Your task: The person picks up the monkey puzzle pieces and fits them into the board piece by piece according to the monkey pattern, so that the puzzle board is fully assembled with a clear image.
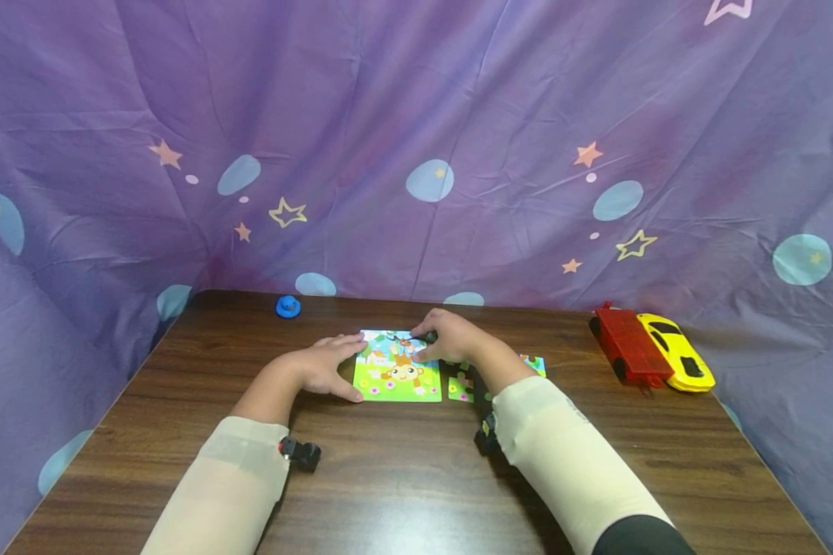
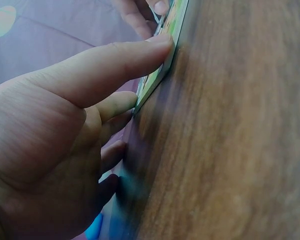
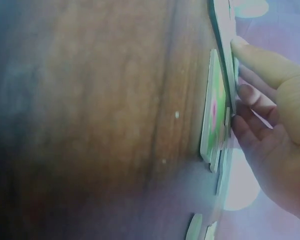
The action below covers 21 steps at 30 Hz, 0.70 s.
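A jigsaw puzzle [image 1: 403,388] with a cartoon monkey on green and blue lies flat on the wooden table. My left hand [image 1: 322,366] spans its left side, with the thumb at the near left corner and the fingers along the far left edge. In the left wrist view the thumb [image 2: 135,59] rests over the puzzle's edge. My right hand [image 1: 454,337] is at the puzzle's upper right, thumb and index finger spread apart on its picture. Loosely bent fingers [image 3: 250,127] touch down beside the puzzle in the right wrist view.
Loose puzzle pieces [image 1: 460,389] lie right of the puzzle, partly under the right forearm; another piece [image 1: 536,364] is farther right. A small blue hat-shaped toy [image 1: 288,307] stands at the back left. At the right are a red toy trailer [image 1: 632,347] and a yellow toy car [image 1: 676,354]. A purple curtain [image 1: 361,154] hangs behind.
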Tool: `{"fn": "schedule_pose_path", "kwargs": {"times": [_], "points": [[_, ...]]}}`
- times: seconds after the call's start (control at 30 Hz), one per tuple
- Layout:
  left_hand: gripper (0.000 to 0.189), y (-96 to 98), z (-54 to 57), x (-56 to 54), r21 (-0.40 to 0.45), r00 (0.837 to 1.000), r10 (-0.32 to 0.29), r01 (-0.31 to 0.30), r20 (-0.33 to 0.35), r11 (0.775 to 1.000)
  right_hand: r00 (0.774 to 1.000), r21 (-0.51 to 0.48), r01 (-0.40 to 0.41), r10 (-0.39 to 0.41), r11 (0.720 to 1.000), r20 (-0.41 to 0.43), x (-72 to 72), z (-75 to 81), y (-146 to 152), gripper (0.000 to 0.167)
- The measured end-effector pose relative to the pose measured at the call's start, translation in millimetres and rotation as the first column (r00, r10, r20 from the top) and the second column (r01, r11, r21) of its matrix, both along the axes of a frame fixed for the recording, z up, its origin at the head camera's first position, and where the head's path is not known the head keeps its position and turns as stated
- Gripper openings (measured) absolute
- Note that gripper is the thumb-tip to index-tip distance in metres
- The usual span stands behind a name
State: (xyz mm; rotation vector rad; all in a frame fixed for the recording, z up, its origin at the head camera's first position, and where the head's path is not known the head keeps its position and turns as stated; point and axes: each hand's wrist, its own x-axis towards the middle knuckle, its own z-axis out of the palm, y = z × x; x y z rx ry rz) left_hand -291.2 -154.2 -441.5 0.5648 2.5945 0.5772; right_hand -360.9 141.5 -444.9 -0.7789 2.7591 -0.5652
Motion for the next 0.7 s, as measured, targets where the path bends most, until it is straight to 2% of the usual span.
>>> {"fn": "schedule_pose_path", "kwargs": {"times": [0.33, 0.7], "points": [[0.107, 0.6, -1.5, -1.2, 0.006, 1.000, 0.001, -0.001, 0.000, 1.000, 1.000, 0.015, 0.000, 0.000, 1.000, -0.007, 1.5, 2.5, -1.4, 0.059], [0.107, -0.5, -1.4, -0.8, 0.018, 1.000, -0.002, 0.001, 0.002, 1.000, 0.999, -0.005, 0.019, -0.019, 1.000, 0.046, 2.2, 3.4, -1.1, 0.056]]}}
